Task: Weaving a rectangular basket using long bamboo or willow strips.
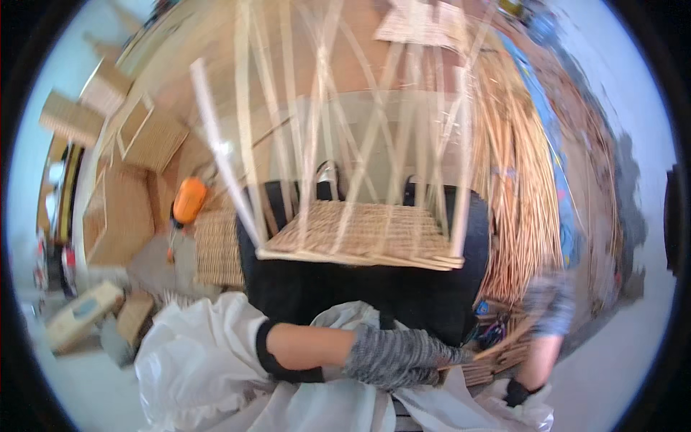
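A half-woven basket [367,227] rests on my lap, its woven base low and its long pale stakes [248,129] rising up and away from me. My left hand [407,356], in a grey knitted glove, lies across my body with fingers closed around a thin wicker strand [497,350]. From there the strand slants up to the right, toward my right hand [551,306]. That hand is gloved too, at the lower right, and smeared by motion. Whether its fingers grip the strand does not show. Neither hand touches the basket.
Loose wicker rods [522,201] lie in a long heap on the right, beside a blue sheet [551,137]. An orange tool [190,200] and a flat woven panel [216,248] sit to the left. Finished woven boxes [115,205] stand farther left. A wooden block [86,313] lies lower left.
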`<action>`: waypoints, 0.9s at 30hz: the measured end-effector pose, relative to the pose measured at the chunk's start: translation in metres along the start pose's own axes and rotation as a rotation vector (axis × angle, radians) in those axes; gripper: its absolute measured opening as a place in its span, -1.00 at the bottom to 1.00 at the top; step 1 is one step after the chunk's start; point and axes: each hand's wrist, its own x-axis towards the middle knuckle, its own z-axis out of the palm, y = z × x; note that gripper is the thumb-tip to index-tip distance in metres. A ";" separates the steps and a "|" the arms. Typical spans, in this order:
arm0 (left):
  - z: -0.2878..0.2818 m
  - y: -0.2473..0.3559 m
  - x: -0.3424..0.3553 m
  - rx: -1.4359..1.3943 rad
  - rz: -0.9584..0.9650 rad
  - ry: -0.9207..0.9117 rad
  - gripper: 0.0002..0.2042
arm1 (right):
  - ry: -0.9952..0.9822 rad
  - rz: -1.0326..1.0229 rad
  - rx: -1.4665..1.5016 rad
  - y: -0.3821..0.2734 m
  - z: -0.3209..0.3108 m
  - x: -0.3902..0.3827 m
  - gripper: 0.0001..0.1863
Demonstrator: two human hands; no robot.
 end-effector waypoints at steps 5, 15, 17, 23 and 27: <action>-0.029 -0.008 -0.064 -0.006 0.219 0.226 -0.77 | -0.139 -0.397 -0.208 -0.084 0.098 -0.048 -0.65; -0.049 -0.038 -0.161 -0.023 0.066 0.918 -0.80 | -1.270 -0.398 -1.453 0.068 0.342 -0.015 -0.58; -0.054 -0.047 -0.166 -0.352 -0.160 1.053 -0.80 | -1.185 -0.359 -1.513 0.075 0.335 -0.019 -0.59; -0.057 -0.056 -0.153 -0.405 0.013 0.656 -0.66 | -1.202 -0.442 -1.673 0.102 0.349 -0.015 -0.62; -0.066 -0.039 -0.147 -0.923 -0.035 0.590 -0.62 | -1.182 -0.373 -1.654 0.113 0.357 -0.015 -0.64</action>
